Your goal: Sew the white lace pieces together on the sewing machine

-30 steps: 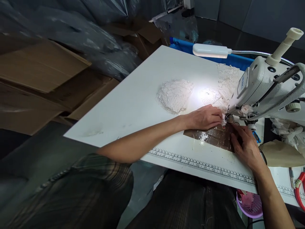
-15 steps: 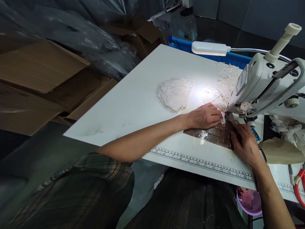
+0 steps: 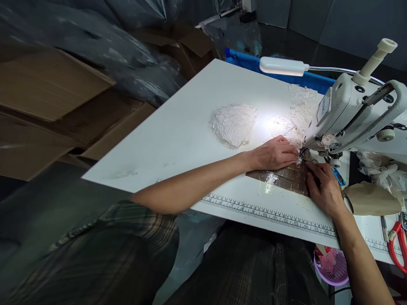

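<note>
My left hand (image 3: 276, 153) lies with fingers bent and pressed together at the left of the needle, closed on the edge of a white lace piece (image 3: 288, 129). The lace spreads out behind the hand; the part under the fingers is hidden. A small white bit with a red spot (image 3: 298, 164) shows by the fingertips under the presser foot of the sewing machine (image 3: 337, 110). Right of the needle, my right hand (image 3: 324, 187) rests on the brown shiny plate (image 3: 288, 180), thumb and forefinger apart, with nothing visible between them.
Another white lace pile (image 3: 234, 126) lies on the white table (image 3: 178, 140). A lamp (image 3: 282, 66) lights it. Rightward are blue-handled snips (image 3: 338, 176), a tan pad (image 3: 372, 199) and red-handled cutters (image 3: 392, 241). Below hangs a purple basket (image 3: 333, 275). Cardboard boxes (image 3: 41, 93) stand left.
The view has shifted slightly, so the machine and lamp sit a little lower. Both hands stay almost in place at the needle, and the lace lies much as before.
</note>
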{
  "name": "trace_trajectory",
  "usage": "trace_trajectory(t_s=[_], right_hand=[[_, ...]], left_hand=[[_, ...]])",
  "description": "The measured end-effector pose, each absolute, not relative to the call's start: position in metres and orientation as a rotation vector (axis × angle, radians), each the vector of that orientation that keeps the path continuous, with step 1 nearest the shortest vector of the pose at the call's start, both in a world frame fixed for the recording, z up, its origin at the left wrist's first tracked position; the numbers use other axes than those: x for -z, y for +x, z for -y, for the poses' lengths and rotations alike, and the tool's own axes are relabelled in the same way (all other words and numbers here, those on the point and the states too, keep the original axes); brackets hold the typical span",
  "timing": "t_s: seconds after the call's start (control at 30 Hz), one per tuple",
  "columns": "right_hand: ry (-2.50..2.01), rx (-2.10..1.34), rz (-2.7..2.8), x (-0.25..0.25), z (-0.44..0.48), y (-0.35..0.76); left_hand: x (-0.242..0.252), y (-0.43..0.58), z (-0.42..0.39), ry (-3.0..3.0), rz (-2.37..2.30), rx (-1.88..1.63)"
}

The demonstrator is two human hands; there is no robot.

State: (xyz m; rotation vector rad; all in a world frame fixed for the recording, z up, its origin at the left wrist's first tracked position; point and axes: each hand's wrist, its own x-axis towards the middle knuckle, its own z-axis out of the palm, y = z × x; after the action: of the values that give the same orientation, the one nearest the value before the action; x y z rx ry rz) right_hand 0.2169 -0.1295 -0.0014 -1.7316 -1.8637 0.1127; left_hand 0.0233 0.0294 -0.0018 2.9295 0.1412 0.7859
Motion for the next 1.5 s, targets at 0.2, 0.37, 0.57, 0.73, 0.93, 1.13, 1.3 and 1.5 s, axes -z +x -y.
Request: trace_trajectory(t_s=[0.2,0.37,0.57,0.73,0.93,1.13,1.3,1.5], right_hand=[[-1.751,-0.070,2.010,-0.002,0.127,0.213],[-1.748,0.066,2.146,0.000,0.123,0.209],[-1.767,0.041,2.129,0.000,0.124,0.208],[-1.792,0.036,2.125,-0.005,0.123,0.207],[-1.813,0.056,2.165,-0.009,0.123,0.205],[-1.905,0.068,2.242,-0.020,0.121,0.202],[-1.996,0.044,2.295,-0.028,0.116,0.198],[-1.939,-0.115,2.211,-0.030,0.117,0.200]], left_hand=[[0.002,0.024,-0.029,2.953,-0.127,-0.785],[0.005,0.024,-0.031,2.985,-0.074,-0.855],[-0.001,0.021,-0.030,2.991,-0.073,-0.748],[-0.006,0.020,-0.027,3.041,-0.002,-0.778],[-0.006,0.019,-0.026,3.048,-0.041,-0.717],[-0.008,0.018,-0.027,3.057,-0.082,-0.595],[-0.010,0.018,-0.028,3.071,-0.117,-0.542],[-0.014,0.017,-0.026,3.148,-0.145,-0.441]])
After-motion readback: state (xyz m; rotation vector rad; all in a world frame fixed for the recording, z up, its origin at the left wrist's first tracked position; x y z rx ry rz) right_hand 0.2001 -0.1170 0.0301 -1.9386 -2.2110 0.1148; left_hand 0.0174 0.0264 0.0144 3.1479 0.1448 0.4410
